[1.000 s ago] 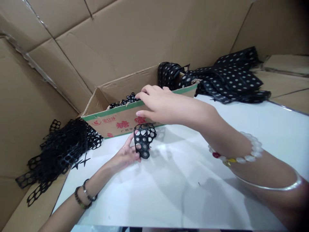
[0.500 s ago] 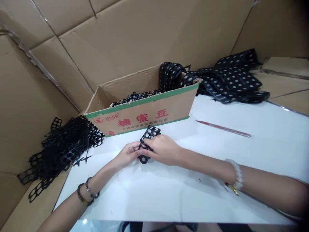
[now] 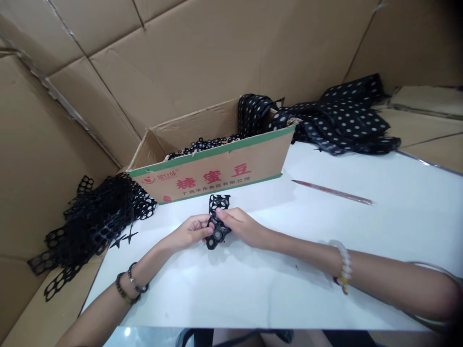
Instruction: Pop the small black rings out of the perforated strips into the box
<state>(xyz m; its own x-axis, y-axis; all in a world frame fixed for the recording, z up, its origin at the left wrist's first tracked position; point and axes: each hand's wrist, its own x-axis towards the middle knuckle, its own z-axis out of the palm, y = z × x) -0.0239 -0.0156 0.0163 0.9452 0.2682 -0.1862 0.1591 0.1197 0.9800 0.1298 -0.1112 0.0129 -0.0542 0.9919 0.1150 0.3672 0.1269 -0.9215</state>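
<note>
A small black perforated piece point(image 3: 218, 233) with round rings at its lower end is held above the white table, in front of the cardboard box. My left hand point(image 3: 193, 231) pinches its left edge between thumb and fingers. On the other side, my right hand point(image 3: 241, 225) grips it, the thumb lying across its middle. The upper part of the piece, a mesh with ring-like holes, sticks up between the hands. The fingertips behind the piece are hidden.
The open cardboard box point(image 3: 217, 176) holds black ring pieces and dotted black strips. More dotted strips point(image 3: 347, 118) lie at the back right. A black mesh heap point(image 3: 104, 217) is at left. A thin red pencil-like stick point(image 3: 333, 192) rests on the white table point(image 3: 289, 289).
My right hand has tilted and shifted slightly down, its fingers now less over the piece. The piece stands more upright, and more of its lower rings show. My left hand has hardly moved.
</note>
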